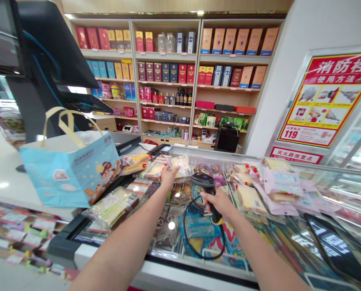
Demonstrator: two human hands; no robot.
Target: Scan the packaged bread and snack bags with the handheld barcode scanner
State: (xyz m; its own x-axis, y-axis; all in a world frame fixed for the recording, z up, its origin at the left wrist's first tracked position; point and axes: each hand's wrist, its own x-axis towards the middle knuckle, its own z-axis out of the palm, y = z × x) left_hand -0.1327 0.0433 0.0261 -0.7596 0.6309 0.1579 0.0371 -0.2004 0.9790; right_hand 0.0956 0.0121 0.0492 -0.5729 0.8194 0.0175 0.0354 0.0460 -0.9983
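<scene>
My right hand (217, 202) is wrapped round the handle of a black barcode scanner (203, 180), whose head points left and whose cable loops down over the glass. At the far side of the glass top, my left hand (168, 178) grips the near left edge of a clear-wrapped bread pack (183, 163). Another wrapped bread pack (152, 171) lies just left of those fingers, partly hidden by them. To the right of the scanner sit several more packs, among them a wrapped sandwich bread (251, 199) and pink-and-white packs (282, 184).
A light blue carrier bag (65, 171) stands on the left counter beside a checkout monitor (51, 44). One wrapped bread (113, 207) lies near the bag. The glass freezer lid (171, 238) covers packaged goods. A phone (335, 242) lies at right; boxed shelves (165, 56) stand behind.
</scene>
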